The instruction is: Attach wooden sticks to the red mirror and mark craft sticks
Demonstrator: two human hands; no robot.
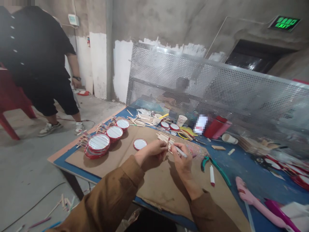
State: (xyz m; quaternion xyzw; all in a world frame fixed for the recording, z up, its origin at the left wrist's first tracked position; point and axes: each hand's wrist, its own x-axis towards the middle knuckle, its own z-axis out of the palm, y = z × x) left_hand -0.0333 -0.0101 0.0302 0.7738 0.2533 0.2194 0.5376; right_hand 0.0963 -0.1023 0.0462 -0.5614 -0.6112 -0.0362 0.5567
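Observation:
Over the cardboard, my left hand is closed around a thin wooden stick that has a red end pointing up. My right hand grips a whitish marker pen close to that stick. Behind both hands lies a pile of pale wooden sticks. A round white-faced piece with a red rim rests left of my left hand. To the left stand several red-rimmed round pieces with sticks fixed to them. A white marker with a red end lies right of my right hand.
Teal-handled pliers and a pink glue gun lie at right. Paper cups, a phone and a red container stand before a perforated metal panel. A person stands at left near a red chair.

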